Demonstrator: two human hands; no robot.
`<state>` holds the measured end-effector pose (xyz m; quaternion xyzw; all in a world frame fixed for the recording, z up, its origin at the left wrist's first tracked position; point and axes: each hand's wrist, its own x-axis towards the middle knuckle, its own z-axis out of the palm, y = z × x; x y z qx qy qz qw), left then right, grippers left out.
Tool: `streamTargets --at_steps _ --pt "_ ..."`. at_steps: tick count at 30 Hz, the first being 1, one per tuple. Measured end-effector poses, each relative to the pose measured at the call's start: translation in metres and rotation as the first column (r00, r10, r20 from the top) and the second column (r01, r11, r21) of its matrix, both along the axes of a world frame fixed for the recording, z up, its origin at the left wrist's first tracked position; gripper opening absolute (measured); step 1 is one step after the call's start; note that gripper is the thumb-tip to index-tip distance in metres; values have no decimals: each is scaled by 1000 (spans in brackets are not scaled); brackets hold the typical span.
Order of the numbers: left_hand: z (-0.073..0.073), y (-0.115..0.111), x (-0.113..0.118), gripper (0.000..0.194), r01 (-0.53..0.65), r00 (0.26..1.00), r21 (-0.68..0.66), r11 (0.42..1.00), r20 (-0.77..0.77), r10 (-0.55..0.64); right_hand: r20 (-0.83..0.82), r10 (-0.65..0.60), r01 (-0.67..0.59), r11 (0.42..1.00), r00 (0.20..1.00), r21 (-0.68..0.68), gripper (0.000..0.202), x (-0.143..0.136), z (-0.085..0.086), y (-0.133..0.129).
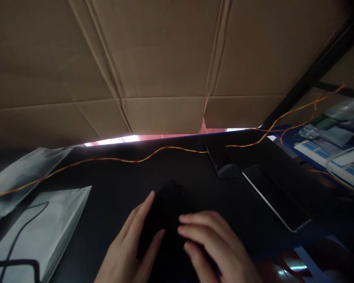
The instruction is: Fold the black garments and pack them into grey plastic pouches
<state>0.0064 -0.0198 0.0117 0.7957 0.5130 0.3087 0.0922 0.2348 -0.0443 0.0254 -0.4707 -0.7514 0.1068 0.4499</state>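
Note:
A black, cloth-like item (168,200) lies on the black tabletop (112,212) between my hands, and its outline nearly merges with the dark surface. Along its left side rests my left hand (132,239), with fingers stretched out and the thumb apart over the black item. From the right, my right hand (215,243) touches it with slightly bent, spread fingers. What lies under the palms is hidden.
Two phones, one black (222,160) and one light-edged (275,196), lie to the right. A red-yellow twisted wire (165,148) crosses behind. White pouches (47,224) and a black cable (20,232) are left. Cardboard (165,59) rises behind; a blue shelf with packets (327,153) stands right.

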Motion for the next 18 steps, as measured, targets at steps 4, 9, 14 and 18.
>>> streamTargets --at_steps 4,9,14,18 --pt "-6 5 10 42 72 997 -52 996 36 -70 20 -130 131 977 991 -167 35 14 -3 5" --pt "-2 1 14 41 -63 995 191 980 -59 75 -29 -260 252 952 965 -172 37 14 -25 14" --pt "15 -13 23 35 8 1000 71 997 20 -10 54 -370 366 928 928 61 24 26 8 19" --pt "15 -19 18 42 25 945 -140 990 327 22 42 -311 305 946 950 106 32 -6 37 10"
